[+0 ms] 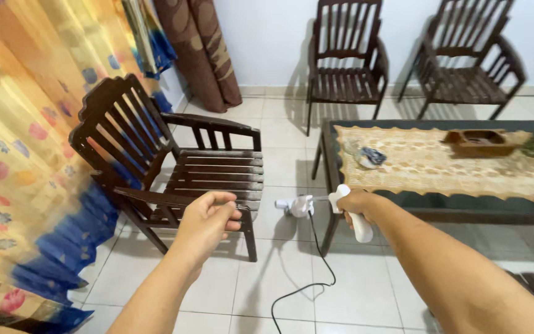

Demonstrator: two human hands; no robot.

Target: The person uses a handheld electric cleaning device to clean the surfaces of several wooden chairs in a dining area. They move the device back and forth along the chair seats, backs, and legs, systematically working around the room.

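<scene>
One white corded tool (316, 207), three wooden chairs (174, 167).

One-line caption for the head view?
Right hand grips a white corded handheld appliance; left hand hovers loosely closed before a dark wooden slatted chair.

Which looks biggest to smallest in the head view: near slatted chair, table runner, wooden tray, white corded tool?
1. Near slatted chair
2. Table runner, a close second; it lies farther off, so true order is unsure
3. Wooden tray
4. White corded tool, partly hidden by the right hand; similar to the tray
</scene>
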